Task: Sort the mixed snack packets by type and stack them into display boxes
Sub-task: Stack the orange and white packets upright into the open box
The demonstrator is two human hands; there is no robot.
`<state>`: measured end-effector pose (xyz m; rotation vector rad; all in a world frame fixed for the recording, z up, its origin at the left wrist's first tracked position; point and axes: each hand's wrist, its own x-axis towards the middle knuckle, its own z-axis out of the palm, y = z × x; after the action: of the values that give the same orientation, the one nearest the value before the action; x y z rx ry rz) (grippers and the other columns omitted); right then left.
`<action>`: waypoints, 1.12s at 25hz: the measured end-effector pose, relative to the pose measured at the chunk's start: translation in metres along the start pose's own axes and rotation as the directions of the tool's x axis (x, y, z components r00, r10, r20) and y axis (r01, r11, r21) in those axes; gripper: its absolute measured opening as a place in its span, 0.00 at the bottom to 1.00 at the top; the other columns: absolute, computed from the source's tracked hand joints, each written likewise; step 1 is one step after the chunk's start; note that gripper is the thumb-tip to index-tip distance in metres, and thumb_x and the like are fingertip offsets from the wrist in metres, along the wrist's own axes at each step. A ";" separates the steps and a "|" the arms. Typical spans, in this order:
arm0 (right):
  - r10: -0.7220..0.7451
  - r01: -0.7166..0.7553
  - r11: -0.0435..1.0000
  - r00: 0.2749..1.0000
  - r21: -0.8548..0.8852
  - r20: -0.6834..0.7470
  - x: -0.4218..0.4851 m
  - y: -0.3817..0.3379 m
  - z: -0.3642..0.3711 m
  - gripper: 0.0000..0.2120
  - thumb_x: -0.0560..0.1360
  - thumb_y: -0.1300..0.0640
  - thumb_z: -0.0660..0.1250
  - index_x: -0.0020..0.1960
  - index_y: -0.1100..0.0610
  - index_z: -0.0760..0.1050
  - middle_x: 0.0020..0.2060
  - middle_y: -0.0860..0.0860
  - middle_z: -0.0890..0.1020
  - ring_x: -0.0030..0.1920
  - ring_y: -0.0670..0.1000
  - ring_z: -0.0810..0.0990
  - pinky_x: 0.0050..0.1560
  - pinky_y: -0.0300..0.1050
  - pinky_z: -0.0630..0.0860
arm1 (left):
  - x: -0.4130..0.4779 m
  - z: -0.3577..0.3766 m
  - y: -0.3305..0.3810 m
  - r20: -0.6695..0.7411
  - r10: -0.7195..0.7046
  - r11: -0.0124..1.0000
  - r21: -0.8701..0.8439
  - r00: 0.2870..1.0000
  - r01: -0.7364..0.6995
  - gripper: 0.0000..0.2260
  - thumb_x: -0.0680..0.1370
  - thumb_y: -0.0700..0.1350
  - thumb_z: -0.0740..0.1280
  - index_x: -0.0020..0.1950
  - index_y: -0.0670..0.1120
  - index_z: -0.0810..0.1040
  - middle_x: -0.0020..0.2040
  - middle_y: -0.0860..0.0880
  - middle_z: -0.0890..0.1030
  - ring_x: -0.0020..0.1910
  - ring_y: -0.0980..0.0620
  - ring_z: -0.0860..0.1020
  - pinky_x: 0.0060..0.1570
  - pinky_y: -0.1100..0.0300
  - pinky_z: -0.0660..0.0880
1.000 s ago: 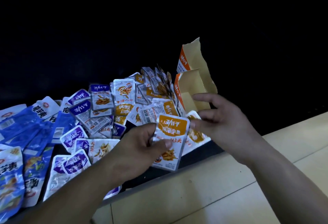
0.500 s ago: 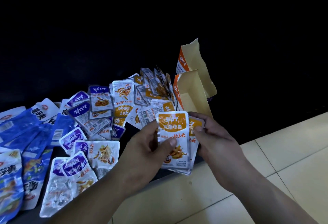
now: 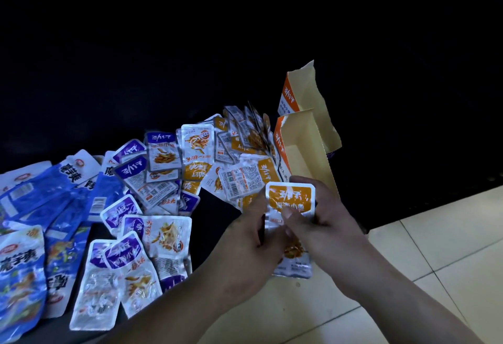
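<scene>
Both hands hold a small stack of orange snack packets (image 3: 289, 196) upright over the table's front edge. My left hand (image 3: 245, 245) grips the stack's left side. My right hand (image 3: 324, 224) grips its right side, thumb pressed on the front packet. Just behind them stands an open orange display box (image 3: 302, 142) with its torn flap raised. Orange packets (image 3: 245, 177) lie heaped left of the box. Purple packets (image 3: 128, 259) lie further left and nearer me. Large blue packets (image 3: 24, 275) fill the far left.
The packets lie on a dark table (image 3: 215, 221) whose front edge runs diagonally. Pale floor tiles (image 3: 435, 248) show below and to the right. The background above the table is black.
My right hand brought a second orange packet behind the one in my left hand. Both hands now clasp the stack together, closer to the box.
</scene>
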<state>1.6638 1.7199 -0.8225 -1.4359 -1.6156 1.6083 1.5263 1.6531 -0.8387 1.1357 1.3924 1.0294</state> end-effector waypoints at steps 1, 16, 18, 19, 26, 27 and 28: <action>0.013 -0.013 1.000 0.999 0.001 -0.032 0.002 0.001 0.000 0.20 0.80 0.63 0.69 0.59 0.37 0.78 0.47 0.44 0.87 0.43 0.44 0.86 0.46 0.43 0.81 | 0.001 -0.002 -0.004 0.013 -0.010 0.999 0.039 1.000 0.009 0.18 0.83 0.42 0.65 0.69 0.60 0.74 0.46 0.52 0.83 0.37 0.55 0.76 0.41 0.53 0.76; -0.018 0.037 0.996 0.973 0.078 -0.229 0.009 0.011 -0.006 0.30 0.79 0.60 0.72 0.73 0.35 0.69 0.51 0.42 0.87 0.50 0.41 0.86 0.49 0.45 0.83 | 0.050 -0.031 -0.075 -0.063 0.085 0.333 0.942 0.994 0.031 0.36 0.72 0.67 0.65 0.76 0.51 0.70 0.76 0.47 0.71 0.74 0.42 0.69 0.71 0.42 0.68; -0.037 0.046 0.998 0.977 0.039 -0.211 0.007 0.014 -0.007 0.27 0.79 0.61 0.71 0.67 0.33 0.72 0.50 0.44 0.87 0.49 0.43 0.86 0.47 0.44 0.83 | 0.042 -0.031 -0.072 -0.074 0.117 0.321 0.946 0.990 0.032 0.29 0.72 0.67 0.66 0.70 0.55 0.77 0.71 0.49 0.76 0.66 0.41 0.75 0.61 0.43 0.74; -0.046 0.050 0.999 0.977 0.014 -0.207 0.006 0.015 -0.007 0.24 0.79 0.61 0.71 0.63 0.33 0.75 0.49 0.44 0.87 0.48 0.44 0.86 0.46 0.44 0.84 | 0.038 -0.031 -0.072 -0.088 0.137 0.331 0.943 0.987 0.038 0.25 0.73 0.66 0.64 0.66 0.56 0.80 0.67 0.50 0.78 0.61 0.40 0.76 0.57 0.44 0.76; -0.006 0.005 1.000 0.973 -0.005 -0.230 0.006 0.013 -0.003 0.16 0.81 0.59 0.68 0.50 0.36 0.78 0.45 0.45 0.85 0.41 0.43 0.85 0.36 0.38 0.82 | 0.029 -0.041 -0.054 -0.373 -0.059 0.902 0.378 0.926 0.210 0.21 0.78 0.41 0.72 0.70 0.53 0.77 0.55 0.56 0.86 0.53 0.54 0.84 0.49 0.58 0.81; -0.022 0.024 1.000 0.972 0.005 -0.233 0.007 0.012 -0.003 0.17 0.81 0.60 0.69 0.52 0.36 0.77 0.46 0.44 0.85 0.41 0.43 0.85 0.36 0.38 0.82 | 0.029 -0.043 -0.047 -0.397 -0.142 0.960 0.168 0.907 0.224 0.17 0.79 0.39 0.71 0.66 0.53 0.78 0.50 0.59 0.87 0.49 0.57 0.85 0.45 0.60 0.81; -0.041 0.044 0.999 0.973 0.009 -0.227 0.007 0.013 -0.003 0.19 0.81 0.61 0.69 0.55 0.35 0.76 0.46 0.44 0.85 0.42 0.43 0.85 0.39 0.40 0.83 | 0.026 -0.044 -0.039 -0.401 -0.205 0.977 -0.031 0.893 0.210 0.14 0.80 0.38 0.71 0.63 0.52 0.80 0.47 0.59 0.87 0.47 0.57 0.86 0.42 0.61 0.81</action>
<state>1.6686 1.7248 -0.8357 -1.5069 -1.4905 1.3729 1.4776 1.6711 -0.8767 0.7841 1.8057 1.1395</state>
